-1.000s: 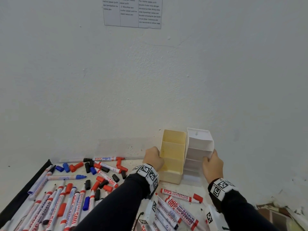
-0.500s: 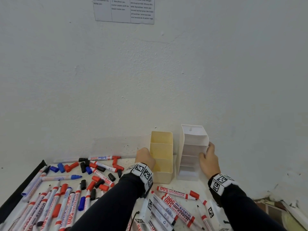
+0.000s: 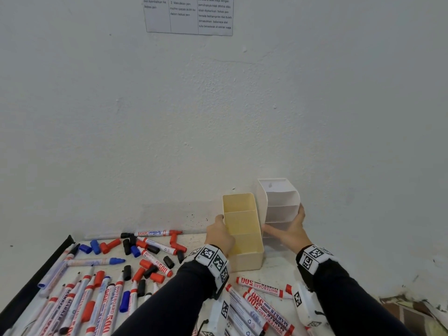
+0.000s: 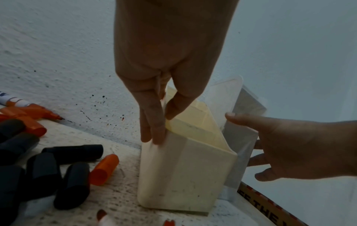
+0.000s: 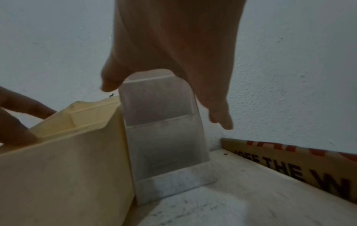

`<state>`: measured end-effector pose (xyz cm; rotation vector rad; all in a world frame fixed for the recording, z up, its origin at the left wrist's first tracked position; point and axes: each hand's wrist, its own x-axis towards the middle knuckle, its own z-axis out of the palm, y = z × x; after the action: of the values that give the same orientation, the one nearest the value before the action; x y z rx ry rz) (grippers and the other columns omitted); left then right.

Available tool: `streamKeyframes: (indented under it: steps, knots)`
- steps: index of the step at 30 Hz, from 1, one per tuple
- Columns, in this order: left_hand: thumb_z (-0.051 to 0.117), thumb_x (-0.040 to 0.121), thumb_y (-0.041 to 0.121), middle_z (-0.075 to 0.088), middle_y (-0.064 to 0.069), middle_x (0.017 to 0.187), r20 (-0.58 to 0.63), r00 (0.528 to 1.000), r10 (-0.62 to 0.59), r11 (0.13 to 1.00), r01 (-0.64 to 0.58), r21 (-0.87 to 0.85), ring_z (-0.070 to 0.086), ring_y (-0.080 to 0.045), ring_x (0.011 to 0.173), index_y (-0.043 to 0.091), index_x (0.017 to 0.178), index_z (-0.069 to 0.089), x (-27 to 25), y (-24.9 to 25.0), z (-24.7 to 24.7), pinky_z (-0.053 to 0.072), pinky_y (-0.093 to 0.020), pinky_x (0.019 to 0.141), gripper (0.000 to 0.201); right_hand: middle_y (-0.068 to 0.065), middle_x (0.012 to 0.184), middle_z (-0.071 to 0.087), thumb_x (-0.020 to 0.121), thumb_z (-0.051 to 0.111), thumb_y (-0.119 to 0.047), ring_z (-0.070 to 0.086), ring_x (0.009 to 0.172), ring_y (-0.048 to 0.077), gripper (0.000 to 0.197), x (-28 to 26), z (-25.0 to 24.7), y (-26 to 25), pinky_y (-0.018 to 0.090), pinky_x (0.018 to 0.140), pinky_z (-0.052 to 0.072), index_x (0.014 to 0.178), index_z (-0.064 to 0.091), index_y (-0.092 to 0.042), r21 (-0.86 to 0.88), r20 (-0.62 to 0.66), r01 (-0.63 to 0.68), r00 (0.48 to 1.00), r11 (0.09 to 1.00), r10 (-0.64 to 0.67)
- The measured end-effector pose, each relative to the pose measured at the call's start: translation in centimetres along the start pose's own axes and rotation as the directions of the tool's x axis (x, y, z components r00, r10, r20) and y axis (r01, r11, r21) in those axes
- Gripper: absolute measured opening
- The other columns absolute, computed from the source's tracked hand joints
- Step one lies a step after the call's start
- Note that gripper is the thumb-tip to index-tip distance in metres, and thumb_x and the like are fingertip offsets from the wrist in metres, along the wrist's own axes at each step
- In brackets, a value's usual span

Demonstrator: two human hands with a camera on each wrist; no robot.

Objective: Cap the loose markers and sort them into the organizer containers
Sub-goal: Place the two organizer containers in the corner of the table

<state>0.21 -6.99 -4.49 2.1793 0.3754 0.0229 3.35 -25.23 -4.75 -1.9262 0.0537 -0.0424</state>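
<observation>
A yellow organizer (image 3: pixel 244 238) with open compartments stands on the table near the wall. My left hand (image 3: pixel 220 223) pinches its left rim; in the left wrist view the thumb is inside and the fingers (image 4: pixel 152 130) outside the yellow organizer (image 4: pixel 183 175). Right beside it stands a taller white organizer (image 3: pixel 278 204), tilted back toward the wall. My right hand (image 3: pixel 283 221) spans it, thumb on its left front and fingers on its right side. Loose whiteboard markers (image 3: pixel 155 260) and separate red, blue and black caps (image 3: pixel 126 246) lie scattered to the left.
More red-capped markers (image 3: pixel 261 286) lie between my forearms. A black table edge (image 3: pixel 36 275) runs along the left. A printed cardboard strip (image 5: pixel 289 160) lies against the wall on the right. A paper sheet (image 3: pixel 189 15) hangs on the wall above.
Both hands have carried the two organizers back toward the wall, and they now stand side by side on the table. The white one stands more upright.
</observation>
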Motion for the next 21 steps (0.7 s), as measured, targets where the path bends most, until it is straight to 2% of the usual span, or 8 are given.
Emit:
streamKeyframes:
  steps: [2,3,7,13,17,21]
  knots:
    - [0.042,0.091,0.005,0.053,-0.015,0.122,-0.003,1.0,0.026,0.999,-0.026,-0.022,0.059,-0.03,0.098,0.014,0.137,0.036,0.3,-0.1,-0.1,0.055,-0.034,0.066,0.048,0.013,0.146,0.017,0.048,0.088,-0.044,0.028,0.133,0.035,0.138,0.5,0.4,-0.4,0.055,0.108,0.029,0.144,-0.01,-0.032,-0.115,-0.067,-0.041,0.997,0.993,0.033]
    - [0.042,0.091,0.006,0.056,-0.015,0.119,-0.008,0.999,0.042,0.999,-0.042,-0.017,0.06,-0.029,0.096,0.012,0.134,0.041,0.4,-0.1,-0.1,0.054,-0.032,0.066,0.043,0.014,0.146,0.015,0.047,0.089,-0.044,0.029,0.133,0.036,0.139,0.5,0.6,-0.6,0.056,0.108,0.029,0.144,-0.009,-0.031,-0.14,-0.103,-0.047,0.994,0.989,0.032]
    - [0.041,0.088,-0.002,0.06,-0.015,0.113,-0.055,0.998,0.038,0.997,-0.034,0.071,0.062,-0.028,0.094,0.006,0.116,0.056,1.4,-0.3,-0.3,0.056,-0.036,0.077,0.033,0.017,0.142,0.028,0.06,0.085,-0.02,0.036,0.128,0.034,0.119,0.8,1.1,-1.0,0.049,0.107,0.034,0.146,0.002,-0.018,-0.098,-0.214,0.027,0.976,0.995,-0.047]
    - [0.04,0.091,0.001,0.058,-0.016,0.114,-0.085,0.994,0.065,0.971,-0.044,0.235,0.057,-0.028,0.105,0.0,0.113,0.055,1.7,-0.5,-0.3,0.051,-0.036,0.09,0.027,0.015,0.138,0.036,0.061,0.084,-0.024,0.041,0.124,0.033,0.114,1.3,1.2,-0.5,0.051,0.102,0.039,0.143,0.005,-0.021,-0.127,-0.229,0.026,0.972,0.992,-0.055]
    - [0.038,0.09,-0.003,0.053,-0.017,0.118,-0.061,0.997,0.054,0.981,-0.042,0.19,0.058,-0.028,0.101,0.004,0.12,0.051,1.5,-0.4,-0.3,0.053,-0.036,0.086,0.033,0.015,0.133,0.04,0.061,0.084,-0.022,0.045,0.119,0.033,0.107,1.1,1.4,-0.4,0.045,0.097,0.043,0.141,0.012,-0.015,-0.128,-0.262,0.037,0.963,0.991,-0.07]
    - [0.039,0.089,-0.006,0.059,-0.016,0.112,-0.09,0.991,0.101,0.973,-0.079,0.216,0.061,-0.027,0.099,0.004,0.118,0.053,1.2,-0.1,-0.4,0.054,-0.032,0.083,0.033,0.017,0.129,0.042,0.063,0.083,-0.021,0.046,0.115,0.033,0.1,1.0,1.4,-0.6,0.041,0.092,0.043,0.137,0.017,-0.009,-0.13,-0.278,0.03,0.958,0.991,-0.066]
